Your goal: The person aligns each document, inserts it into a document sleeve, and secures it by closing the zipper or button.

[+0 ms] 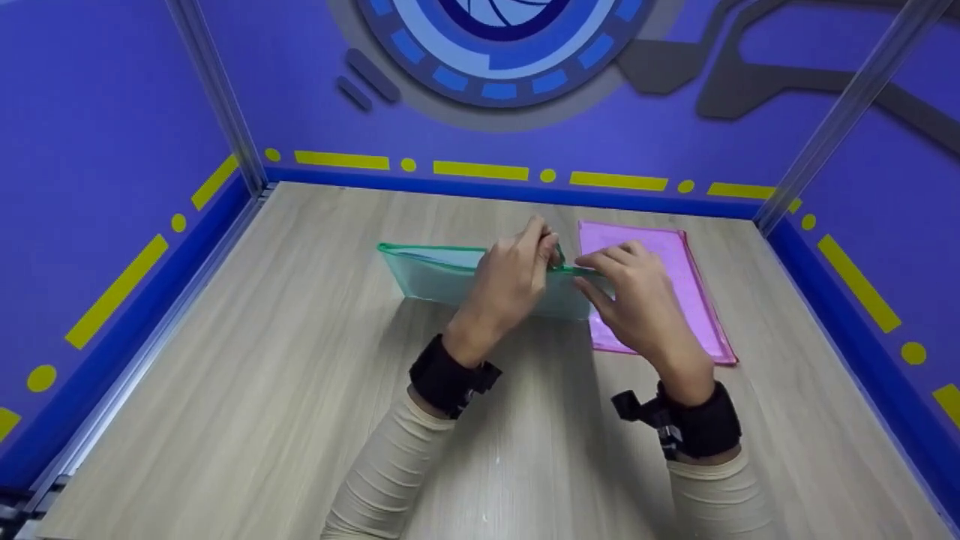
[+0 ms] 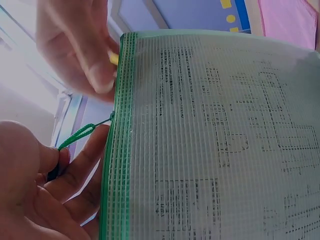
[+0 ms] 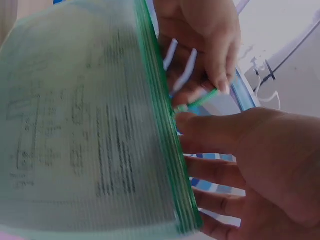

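Note:
A translucent green zip pouch (image 1: 427,279) stands upright on its lower edge, with printed paper (image 2: 215,120) showing through its ribbed side. Its mouth gapes from the left corner as far as my left hand (image 1: 512,274). That hand pinches the green cord pull (image 2: 80,134) of the zipper between thumb and finger. Close by on the right, my right hand (image 1: 639,294) grips the pouch's top edge near its right corner, thumb on the near side and fingers beyond. In the right wrist view the green zipper strip (image 3: 167,120) runs right along the fingertips.
A pink zip pouch (image 1: 694,307) lies flat on the wood-grain table (image 1: 300,360), partly behind my right hand and the green pouch. Blue-purple panels (image 1: 480,142) with yellow marks wall the table at the back and both sides.

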`<state>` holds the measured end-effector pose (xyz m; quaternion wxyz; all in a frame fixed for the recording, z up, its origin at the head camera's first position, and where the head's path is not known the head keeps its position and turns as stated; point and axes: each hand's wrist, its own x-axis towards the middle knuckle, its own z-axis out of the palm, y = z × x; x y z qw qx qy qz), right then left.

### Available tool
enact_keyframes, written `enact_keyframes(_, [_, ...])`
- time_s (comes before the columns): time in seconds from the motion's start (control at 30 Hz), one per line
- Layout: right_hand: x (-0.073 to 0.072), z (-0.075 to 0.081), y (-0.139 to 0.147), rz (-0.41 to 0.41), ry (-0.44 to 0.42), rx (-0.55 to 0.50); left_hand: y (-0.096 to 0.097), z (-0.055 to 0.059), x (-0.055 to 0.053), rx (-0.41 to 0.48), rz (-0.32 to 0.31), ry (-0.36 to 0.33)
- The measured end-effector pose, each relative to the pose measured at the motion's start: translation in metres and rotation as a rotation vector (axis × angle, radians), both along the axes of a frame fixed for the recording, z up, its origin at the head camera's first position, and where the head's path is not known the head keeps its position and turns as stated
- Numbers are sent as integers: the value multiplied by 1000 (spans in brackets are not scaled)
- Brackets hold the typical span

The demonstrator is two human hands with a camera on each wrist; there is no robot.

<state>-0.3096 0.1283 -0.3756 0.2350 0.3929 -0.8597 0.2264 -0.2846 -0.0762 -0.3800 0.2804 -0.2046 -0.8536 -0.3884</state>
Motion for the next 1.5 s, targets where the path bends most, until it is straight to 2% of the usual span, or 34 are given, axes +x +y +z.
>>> enact_keyframes(0.23, [-2, -4, -1, 49, 4, -54, 2, 1, 3, -13, -9, -17])
enact_keyframes(0.47, [-3, 1, 8, 73, 35, -86, -2, 4, 6, -46, 71, 6])
enact_keyframes(0.7, [-2, 5, 12, 29, -32, -64, -7, 4, 4, -48, 120, 33])
enact_keyframes(1.03, [-5, 7, 21, 29, -32, -93, -13, 5, 2, -37, 123, 43])
enact_keyframes(1.3, [-5, 7, 25, 9, -23, -89, -19, 5, 2, -29, 150, 46])
enact_keyframes(1.5, [-5, 9, 28, -3, -25, -90, -21, 5, 2, -32, 143, 49])
